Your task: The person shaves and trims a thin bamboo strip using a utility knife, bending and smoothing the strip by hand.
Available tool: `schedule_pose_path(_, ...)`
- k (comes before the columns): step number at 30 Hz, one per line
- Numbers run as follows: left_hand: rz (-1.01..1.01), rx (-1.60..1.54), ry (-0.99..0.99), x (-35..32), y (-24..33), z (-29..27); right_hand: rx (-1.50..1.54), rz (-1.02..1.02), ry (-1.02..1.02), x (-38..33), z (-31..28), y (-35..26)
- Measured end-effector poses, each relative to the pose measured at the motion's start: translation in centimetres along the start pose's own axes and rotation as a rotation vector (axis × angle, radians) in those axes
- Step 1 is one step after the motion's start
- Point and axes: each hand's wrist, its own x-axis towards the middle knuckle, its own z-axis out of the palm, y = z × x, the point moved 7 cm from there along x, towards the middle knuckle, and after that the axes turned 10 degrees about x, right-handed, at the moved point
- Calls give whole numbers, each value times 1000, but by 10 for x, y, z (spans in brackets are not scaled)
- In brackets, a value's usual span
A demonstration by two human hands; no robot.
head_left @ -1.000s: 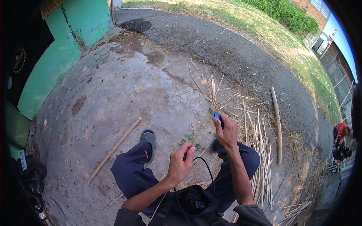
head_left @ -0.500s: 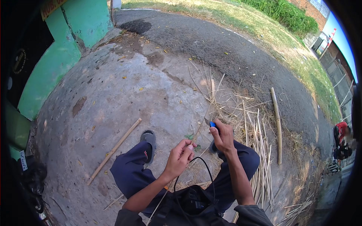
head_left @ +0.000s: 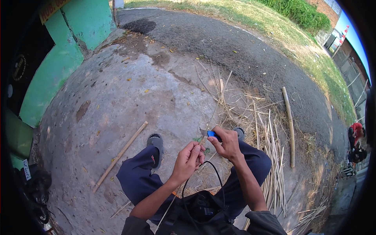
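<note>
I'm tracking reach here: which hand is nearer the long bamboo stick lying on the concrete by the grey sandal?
The left hand. It sits just right of the bamboo stick; the right hand, gripping a blue-handled knife, is farther right.

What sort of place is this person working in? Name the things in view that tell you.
Probably an outdoor roadside work spot: a concrete apron beside an asphalt road, a grass verge, and split bamboo strips strewn on the ground.

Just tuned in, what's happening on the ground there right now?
A seated person is working a thin bamboo sliver with a small blue-handled knife. The right hand grips the knife, blade against the sliver; the left hand pinches the sliver just below it. A pile of split strips lies to the right, a loose stick to the left.
</note>
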Motion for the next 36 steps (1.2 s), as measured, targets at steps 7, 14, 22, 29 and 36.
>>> schedule_pose_path(7,-76,-167,-80,-1,3,2,10,-81,-6,-2,8,-7)
schedule_pose_path(14,127,211,26,-1,4,-1,-42,-19,18,3,-2,-9)
schedule_pose_path(22,236,494,178,-13,26,7,-115,24,207,13,-33,9)
schedule_pose_path(29,189,634,162,-19,31,1,-80,53,226,22,-34,17)
schedule_pose_path(36,250,622,130,-30,26,7,-72,168,448,29,-64,67)
